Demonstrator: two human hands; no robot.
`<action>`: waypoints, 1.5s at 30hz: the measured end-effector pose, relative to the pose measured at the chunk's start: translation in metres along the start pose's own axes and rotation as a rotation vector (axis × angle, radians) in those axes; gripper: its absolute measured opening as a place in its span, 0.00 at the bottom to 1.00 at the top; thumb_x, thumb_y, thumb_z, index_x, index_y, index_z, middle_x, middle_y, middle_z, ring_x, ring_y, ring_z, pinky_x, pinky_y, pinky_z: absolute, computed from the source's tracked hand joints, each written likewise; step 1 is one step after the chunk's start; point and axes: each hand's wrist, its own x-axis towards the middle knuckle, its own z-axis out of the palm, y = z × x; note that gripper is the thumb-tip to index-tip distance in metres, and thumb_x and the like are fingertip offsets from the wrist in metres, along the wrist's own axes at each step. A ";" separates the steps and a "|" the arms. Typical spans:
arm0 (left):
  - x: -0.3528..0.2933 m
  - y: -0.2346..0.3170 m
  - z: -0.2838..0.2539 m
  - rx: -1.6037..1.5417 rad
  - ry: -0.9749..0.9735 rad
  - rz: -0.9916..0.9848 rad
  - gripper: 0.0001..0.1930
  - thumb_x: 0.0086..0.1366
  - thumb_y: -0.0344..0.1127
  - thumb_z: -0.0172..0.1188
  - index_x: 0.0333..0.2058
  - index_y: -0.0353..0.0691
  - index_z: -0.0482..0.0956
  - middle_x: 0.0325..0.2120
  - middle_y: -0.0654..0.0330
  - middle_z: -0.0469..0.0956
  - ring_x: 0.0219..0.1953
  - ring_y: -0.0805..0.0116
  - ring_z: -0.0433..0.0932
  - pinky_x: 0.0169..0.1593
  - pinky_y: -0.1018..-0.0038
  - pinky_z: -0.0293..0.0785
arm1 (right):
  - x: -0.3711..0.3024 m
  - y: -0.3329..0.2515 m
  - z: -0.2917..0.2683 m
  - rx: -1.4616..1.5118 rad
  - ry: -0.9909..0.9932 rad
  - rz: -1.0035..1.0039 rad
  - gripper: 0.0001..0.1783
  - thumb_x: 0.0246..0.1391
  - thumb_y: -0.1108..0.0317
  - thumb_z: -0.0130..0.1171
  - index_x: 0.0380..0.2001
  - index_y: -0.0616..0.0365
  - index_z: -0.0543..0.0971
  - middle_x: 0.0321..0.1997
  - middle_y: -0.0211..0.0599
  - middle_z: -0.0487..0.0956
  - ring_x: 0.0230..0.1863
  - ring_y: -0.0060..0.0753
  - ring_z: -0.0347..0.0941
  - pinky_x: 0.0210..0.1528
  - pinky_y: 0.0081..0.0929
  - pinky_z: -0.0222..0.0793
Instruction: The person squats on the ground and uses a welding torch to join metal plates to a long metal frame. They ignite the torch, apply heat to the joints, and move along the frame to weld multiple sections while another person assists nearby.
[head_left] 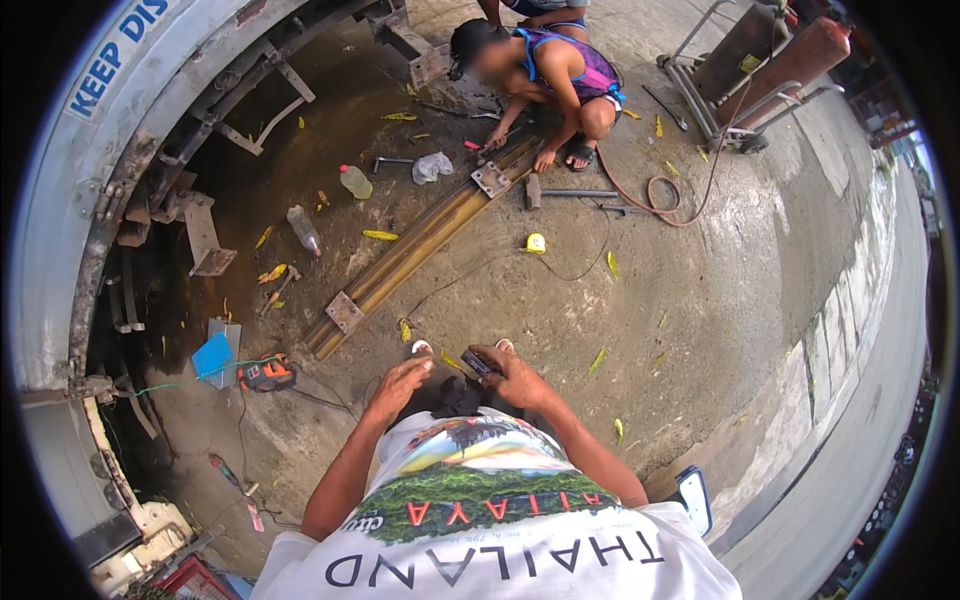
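Note:
My right hand (pixel 518 380) is closed around a small dark rectangular object (pixel 477 362) in front of my body. Whether it is a phone or a case I cannot make out. To its left, my left hand (pixel 400 388) is raised with fingers stretched out and nothing visible in it. Beyond my feet a long yellowish-brown steel beam (pixel 425 255) lies slantwise on the concrete. One square metal plate (pixel 345 312) sits at its near end and another plate (pixel 491 179) farther along. A crouching person (pixel 565 75) has both hands at the beam's far end.
A hammer (pixel 533 192), a yellow tape measure (pixel 535 243) and plastic bottles (pixel 355 182) lie around the beam. An orange-black machine (pixel 267 373) with cables is at left, near a truck's underside (pixel 205 235). Gas cylinders (pixel 785 75) stand on a cart, trailing a hose (pixel 690 210).

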 end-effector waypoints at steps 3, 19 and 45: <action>-0.001 0.029 0.031 -0.323 -0.044 -0.019 0.34 0.71 0.60 0.51 0.56 0.29 0.74 0.48 0.49 0.80 0.51 0.62 0.79 0.55 0.67 0.75 | 0.021 -0.017 0.007 0.254 -0.145 -0.110 0.30 0.60 0.78 0.55 0.65 0.62 0.64 0.60 0.54 0.76 0.63 0.46 0.71 0.66 0.36 0.64; -0.099 -0.205 -0.015 0.090 0.682 -0.167 0.18 0.63 0.45 0.64 0.39 0.33 0.83 0.27 0.49 0.82 0.32 0.55 0.82 0.41 0.62 0.75 | -0.088 0.331 -0.031 -0.623 -0.027 0.285 0.30 0.64 0.42 0.50 0.60 0.49 0.75 0.56 0.53 0.79 0.55 0.55 0.77 0.51 0.46 0.74; -0.202 -0.369 -0.010 -0.285 0.353 -0.338 0.23 0.68 0.50 0.53 0.46 0.36 0.83 0.34 0.49 0.82 0.39 0.58 0.80 0.52 0.64 0.72 | -0.127 0.098 0.046 -0.728 -0.220 0.614 0.19 0.63 0.53 0.53 0.41 0.55 0.84 0.41 0.56 0.82 0.46 0.55 0.80 0.45 0.43 0.75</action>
